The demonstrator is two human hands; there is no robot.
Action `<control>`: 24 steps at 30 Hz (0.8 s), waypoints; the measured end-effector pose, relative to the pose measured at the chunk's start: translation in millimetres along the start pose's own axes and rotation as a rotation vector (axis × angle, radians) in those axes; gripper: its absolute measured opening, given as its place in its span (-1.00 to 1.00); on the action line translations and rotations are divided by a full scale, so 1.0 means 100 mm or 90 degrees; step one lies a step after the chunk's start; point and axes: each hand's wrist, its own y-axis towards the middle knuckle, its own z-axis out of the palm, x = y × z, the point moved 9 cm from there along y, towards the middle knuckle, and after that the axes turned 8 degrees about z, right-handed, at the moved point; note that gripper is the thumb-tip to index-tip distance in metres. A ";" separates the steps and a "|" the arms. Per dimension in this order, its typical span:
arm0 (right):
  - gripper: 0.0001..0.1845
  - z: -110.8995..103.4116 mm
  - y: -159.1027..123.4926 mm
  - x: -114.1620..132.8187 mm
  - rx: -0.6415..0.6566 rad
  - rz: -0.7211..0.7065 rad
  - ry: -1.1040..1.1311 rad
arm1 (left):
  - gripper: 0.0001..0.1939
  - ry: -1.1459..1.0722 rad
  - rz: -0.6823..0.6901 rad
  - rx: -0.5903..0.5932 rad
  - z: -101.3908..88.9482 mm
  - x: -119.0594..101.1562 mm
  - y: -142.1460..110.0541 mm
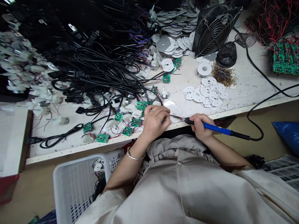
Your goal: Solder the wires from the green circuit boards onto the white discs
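My right hand [202, 127] is closed around a blue soldering iron [216, 128], its tip pointing left toward my other hand. Bent over the near edge of the bench, my left hand [157, 122] has its fingers curled together; what they pinch is hidden behind them. A white round board [175, 112] lies right beside those fingertips, under the iron's tip. Close by on the left are small green circuit boards [127, 131] with thin wires and white motors [136, 114]. Beyond my fingers a small motor with a shaft [165, 93] stands upright.
Black power cords [105, 68] heap up at the left. White hexagonal boards [206, 91] lie near a solder spool [204, 70], a black fan [216, 29] and an iron stand [227, 54]. Green boards with red wires [286, 57] fill the far right. Below stands a white basket [80, 161].
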 end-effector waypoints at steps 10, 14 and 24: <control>-0.72 -0.02 -0.03 0.03 0.001 -0.067 0.003 | -0.88 0.012 0.014 -0.002 0.01 -0.01 -0.01; -0.78 0.02 -0.01 0.13 0.034 -0.086 -0.007 | -0.88 0.003 -0.005 0.004 0.01 0.00 -0.01; -0.64 -0.09 -0.02 -0.01 -0.057 0.006 0.066 | -0.87 0.010 -0.010 0.011 0.03 0.01 -0.02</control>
